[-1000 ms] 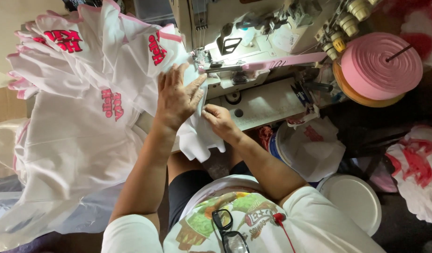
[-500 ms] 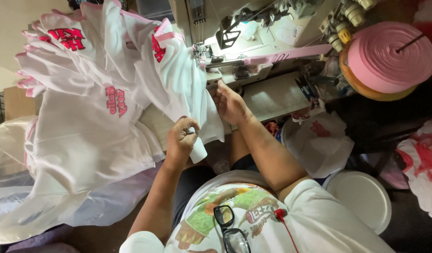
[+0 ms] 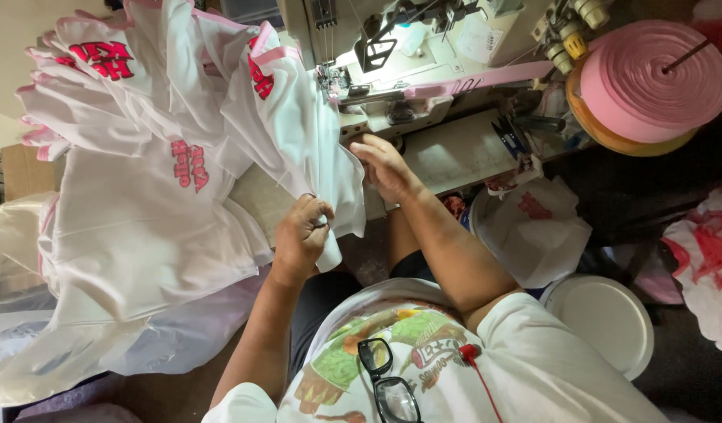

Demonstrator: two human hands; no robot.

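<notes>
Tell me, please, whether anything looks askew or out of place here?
Nothing looks damaged or spilled. The white garments lie in a loose heap spilling off the table's left side; the left hand grips one's edge.

White garments point(image 3: 142, 227) with pink lettering and pink trim, pink tape roll point(image 3: 651, 78), white bucket lid point(image 3: 604, 317)

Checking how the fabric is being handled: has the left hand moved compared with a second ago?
Yes. The left hand has pulled back from the sewing machine toward the body, gripping the white garment.

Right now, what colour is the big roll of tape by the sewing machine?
Pink: the roll of tape shows best in the head view, at upper right.
</notes>
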